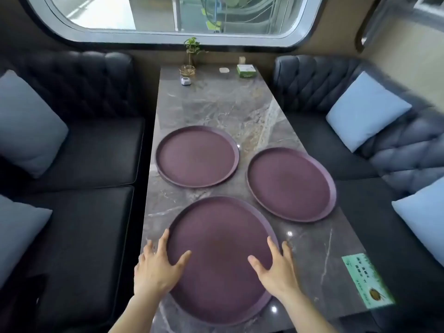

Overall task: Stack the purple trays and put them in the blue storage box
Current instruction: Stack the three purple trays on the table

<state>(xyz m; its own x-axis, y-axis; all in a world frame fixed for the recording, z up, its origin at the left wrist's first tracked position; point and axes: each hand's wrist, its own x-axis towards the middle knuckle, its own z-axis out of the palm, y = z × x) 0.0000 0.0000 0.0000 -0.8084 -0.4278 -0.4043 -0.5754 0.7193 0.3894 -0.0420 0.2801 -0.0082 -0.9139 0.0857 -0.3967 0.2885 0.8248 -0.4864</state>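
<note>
Three round purple trays lie flat and apart on the grey marble table (216, 104). The nearest tray (219, 260) is the largest in view; a second tray (197, 156) lies at the far left and a third tray (290, 183) at the right. My left hand (156, 267) rests on the near tray's left rim, thumb inside, fingers spread over the edge. On the right rim my right hand (276, 267) lies the same way. Neither hand is curled under the tray. No blue storage box shows.
Dark tufted sofas (91, 152) with pale blue cushions (367, 111) flank the table. At its far end stand a small plant (191, 54), a green box (245, 70) and small items. A green card (366, 280) lies at the near right corner.
</note>
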